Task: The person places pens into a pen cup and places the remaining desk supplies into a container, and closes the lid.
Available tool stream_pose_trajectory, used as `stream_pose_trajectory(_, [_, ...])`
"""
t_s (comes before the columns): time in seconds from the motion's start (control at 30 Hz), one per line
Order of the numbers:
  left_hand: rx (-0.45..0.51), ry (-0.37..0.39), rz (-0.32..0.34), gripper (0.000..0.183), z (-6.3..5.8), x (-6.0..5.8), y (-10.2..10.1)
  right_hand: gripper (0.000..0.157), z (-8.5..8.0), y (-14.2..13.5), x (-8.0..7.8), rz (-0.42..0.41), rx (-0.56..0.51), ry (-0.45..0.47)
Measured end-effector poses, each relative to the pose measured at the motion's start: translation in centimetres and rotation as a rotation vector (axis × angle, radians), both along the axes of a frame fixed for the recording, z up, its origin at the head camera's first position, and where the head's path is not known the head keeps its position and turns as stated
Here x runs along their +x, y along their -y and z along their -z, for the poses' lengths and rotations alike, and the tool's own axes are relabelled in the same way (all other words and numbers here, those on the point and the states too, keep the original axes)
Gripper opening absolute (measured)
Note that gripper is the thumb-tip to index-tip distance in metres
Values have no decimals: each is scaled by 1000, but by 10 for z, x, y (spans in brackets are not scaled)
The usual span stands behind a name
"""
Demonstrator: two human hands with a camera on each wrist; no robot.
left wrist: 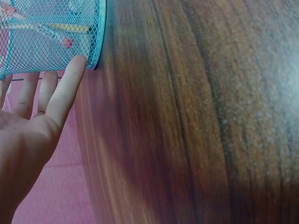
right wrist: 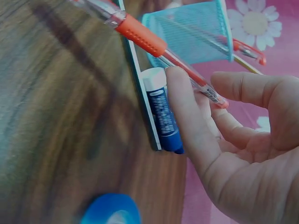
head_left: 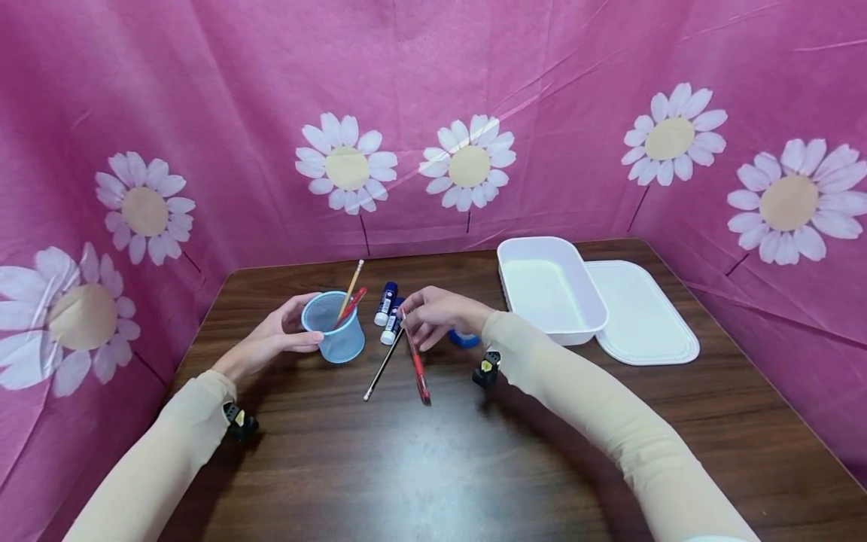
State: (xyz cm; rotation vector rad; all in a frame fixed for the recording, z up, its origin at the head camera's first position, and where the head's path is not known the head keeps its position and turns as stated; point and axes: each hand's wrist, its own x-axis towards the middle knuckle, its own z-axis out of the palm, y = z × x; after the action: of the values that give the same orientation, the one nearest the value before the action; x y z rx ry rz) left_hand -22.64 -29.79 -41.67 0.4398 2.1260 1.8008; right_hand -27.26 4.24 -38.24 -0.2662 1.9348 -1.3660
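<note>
In the head view, my left hand (head_left: 274,336) holds a light-blue mesh pen cup (head_left: 343,346), thumb at its near side and fingers round the far side. A yellow pencil (head_left: 350,284) and a red pen (head_left: 354,302) lean inside the cup. My right hand (head_left: 443,310) pinches another red pen (head_left: 418,367) near its end, with the pen slanting down towards the front. In the right wrist view its red grip (right wrist: 145,37) stands out clearly. Beside it a dark pencil (head_left: 383,370) lies on the table. Two blue-and-white glue sticks (head_left: 385,302) lie behind, one partly hidden by the right hand.
A blue tape roll (head_left: 464,340) sits by the right wrist, partly covered. Farther right, a white plastic box (head_left: 588,331) stands with its white lid (head_left: 646,316) beside it. Pink flowered cloth (head_left: 406,60) hangs round the brown wooden table (head_left: 325,467).
</note>
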Motion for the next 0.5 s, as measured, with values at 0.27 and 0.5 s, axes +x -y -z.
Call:
stream_pose_trajectory(0.27, [3, 6, 4, 75, -1, 0, 0, 42, -22, 1, -5, -40, -32, 1])
stream_pose_trajectory(0.5, [5, 7, 18, 76, -1, 0, 1, 39, -43, 0, -9, -58, -108, 14])
